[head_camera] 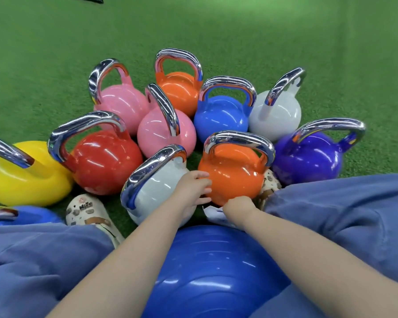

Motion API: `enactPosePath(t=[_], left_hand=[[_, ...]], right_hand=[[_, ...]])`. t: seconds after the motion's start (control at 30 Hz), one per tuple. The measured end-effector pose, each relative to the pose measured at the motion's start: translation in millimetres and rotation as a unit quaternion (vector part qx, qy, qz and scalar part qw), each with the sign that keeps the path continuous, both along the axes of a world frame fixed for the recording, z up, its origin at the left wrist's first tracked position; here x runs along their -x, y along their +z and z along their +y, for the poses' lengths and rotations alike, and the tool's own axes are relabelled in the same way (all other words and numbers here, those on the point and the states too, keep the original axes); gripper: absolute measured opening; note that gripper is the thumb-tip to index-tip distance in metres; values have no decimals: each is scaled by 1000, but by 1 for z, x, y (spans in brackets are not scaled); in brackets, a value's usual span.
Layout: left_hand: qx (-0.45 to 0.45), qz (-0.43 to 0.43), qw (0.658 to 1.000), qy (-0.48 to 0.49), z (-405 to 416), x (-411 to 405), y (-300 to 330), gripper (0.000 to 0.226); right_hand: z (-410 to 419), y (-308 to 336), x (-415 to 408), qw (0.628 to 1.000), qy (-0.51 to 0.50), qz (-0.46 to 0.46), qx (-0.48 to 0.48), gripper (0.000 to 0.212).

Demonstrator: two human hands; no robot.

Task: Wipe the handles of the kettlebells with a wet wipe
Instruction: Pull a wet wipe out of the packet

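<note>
Several coloured kettlebells with chrome handles stand clustered on green turf. Nearest me are a grey kettlebell point(154, 184) and an orange kettlebell point(233, 173). My left hand point(193, 189) lies between these two, fingers against the orange bell's side. My right hand point(238, 208) is low in front of the orange bell, fingers curled on a crumpled white wet wipe point(213, 214). Neither hand touches a handle.
A blue exercise ball point(211, 269) sits between my knees in blue trousers. My patterned shoes point(87, 210) stand on the turf beside the bells. Red point(106, 161), yellow point(25, 177), pink point(163, 131), blue point(221, 118) and purple point(308, 157) kettlebells crowd around. Open turf point(216, 31) lies beyond.
</note>
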State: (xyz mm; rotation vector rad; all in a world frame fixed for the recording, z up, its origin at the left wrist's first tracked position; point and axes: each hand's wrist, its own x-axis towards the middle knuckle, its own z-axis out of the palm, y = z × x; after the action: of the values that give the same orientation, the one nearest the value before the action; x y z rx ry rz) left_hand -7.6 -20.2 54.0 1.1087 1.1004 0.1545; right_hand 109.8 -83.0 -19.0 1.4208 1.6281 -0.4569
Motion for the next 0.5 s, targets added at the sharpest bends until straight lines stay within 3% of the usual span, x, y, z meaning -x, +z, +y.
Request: enactPosePath(t=[0.1, 0.27, 0.3, 0.4, 0.5], left_hand=[[-9, -4, 1000, 1, 7, 9, 5, 29], [-8, -17, 999, -47, 28, 28, 20, 12], [-4, -11, 998, -66, 31, 32, 22, 13], [-9, 17, 996, -92, 41, 43, 23, 37], [47, -27, 996, -72, 44, 52, 26, 37]], right_hand=[[-6, 14, 9, 997, -21, 62, 31, 41], [10, 81, 9, 992, -44, 120, -22, 16], [15, 102, 9, 990, -32, 131, -49, 10], [30, 160, 4, 976, -16, 183, -117, 32], [30, 197, -4, 922, 50, 271, -273, 7]])
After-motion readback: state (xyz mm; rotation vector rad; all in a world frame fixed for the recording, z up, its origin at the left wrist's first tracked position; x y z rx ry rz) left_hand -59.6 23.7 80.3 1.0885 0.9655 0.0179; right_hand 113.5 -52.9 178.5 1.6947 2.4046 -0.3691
